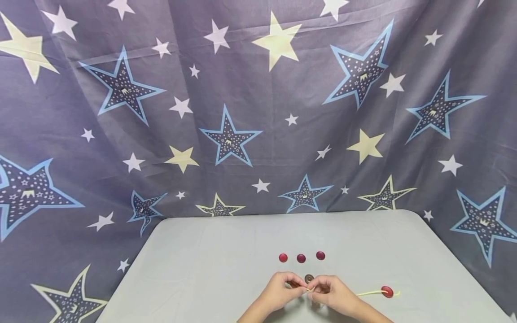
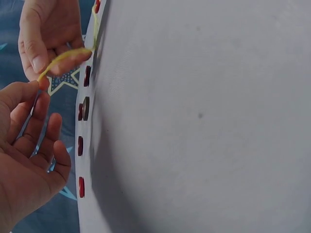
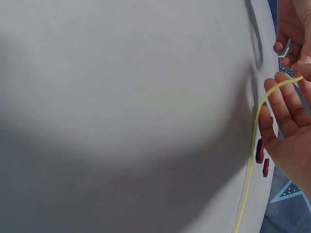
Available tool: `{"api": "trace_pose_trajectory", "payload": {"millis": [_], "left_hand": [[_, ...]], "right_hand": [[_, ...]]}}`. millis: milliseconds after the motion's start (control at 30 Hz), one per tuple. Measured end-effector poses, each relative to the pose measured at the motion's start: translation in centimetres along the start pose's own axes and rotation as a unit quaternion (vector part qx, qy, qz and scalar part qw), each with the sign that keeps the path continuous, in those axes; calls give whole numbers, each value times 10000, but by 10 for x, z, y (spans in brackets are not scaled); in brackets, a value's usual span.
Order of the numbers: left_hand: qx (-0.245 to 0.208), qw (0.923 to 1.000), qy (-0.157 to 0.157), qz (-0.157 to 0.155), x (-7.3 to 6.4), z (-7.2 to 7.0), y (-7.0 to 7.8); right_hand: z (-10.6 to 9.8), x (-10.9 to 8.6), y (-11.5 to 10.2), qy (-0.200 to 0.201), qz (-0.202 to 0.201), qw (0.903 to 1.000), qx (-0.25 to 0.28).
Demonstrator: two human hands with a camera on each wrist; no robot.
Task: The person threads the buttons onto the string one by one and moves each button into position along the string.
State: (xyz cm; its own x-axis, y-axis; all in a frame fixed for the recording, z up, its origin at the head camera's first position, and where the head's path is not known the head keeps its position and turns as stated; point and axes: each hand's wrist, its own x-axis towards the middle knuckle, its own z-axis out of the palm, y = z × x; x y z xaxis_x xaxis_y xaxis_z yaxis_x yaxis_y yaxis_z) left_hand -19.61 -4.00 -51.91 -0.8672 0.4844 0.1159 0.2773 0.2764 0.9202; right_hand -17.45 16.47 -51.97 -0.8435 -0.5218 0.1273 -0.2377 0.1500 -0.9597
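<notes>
Head view, counter: a pale grey counter (image 1: pixel 181 269) stands before a dark fabric backdrop (image 1: pixel 250 89) printed with stars.
Head view, hands: the left hand (image 1: pixel 281 289) and right hand (image 1: pixel 335 294) meet near the middle of the near edge; thumb and fingertips of each pinch a thin yellow cord (image 1: pixel 369 293) at one end.
Head view, cord axis: from the right hand toward the right edge, roughly parallel to the far edge. A round, glossy red bead (image 1: pixel 388 289) is strung near its other end; the right hand is nearer to it.
Head view, brown bead: a round brown bead (image 1: pixel 309 278) with a central recess lies just beyond the meeting fingertips, toward the far edge. Nearer hand: cannot be told.
Head view, bead row: farther out lie a round bright red bead (image 1: pixel 283 258), a round dark purple bead (image 1: pixel 301 258) and a round maroon bead (image 1: pixel 320 255), left to right.
Left wrist view, grip: left thumb and forefinger pinch the cord tip; the cord arcs past the right hand's fingers.
Right wrist view, cord: it crosses the right fingers, then trails along the counter; its pinched end is partly cut off by the frame.
</notes>
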Motion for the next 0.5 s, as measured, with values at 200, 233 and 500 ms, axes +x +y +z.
{"api": "trace_pose_trajectory", "payload": {"millis": [200, 233, 500], "left_hand": [[6, 10000, -23, 3, 0, 1, -2], [6, 10000, -20, -6, 0, 1, -2], [19, 9999, 32, 133, -2, 3, -2]], "right_hand": [[-2, -1, 1, 41, 76, 10000, -31], [-2, -2, 2, 75, 120, 9999, -63], [-5, -5, 5, 315, 144, 9991, -225]]}}
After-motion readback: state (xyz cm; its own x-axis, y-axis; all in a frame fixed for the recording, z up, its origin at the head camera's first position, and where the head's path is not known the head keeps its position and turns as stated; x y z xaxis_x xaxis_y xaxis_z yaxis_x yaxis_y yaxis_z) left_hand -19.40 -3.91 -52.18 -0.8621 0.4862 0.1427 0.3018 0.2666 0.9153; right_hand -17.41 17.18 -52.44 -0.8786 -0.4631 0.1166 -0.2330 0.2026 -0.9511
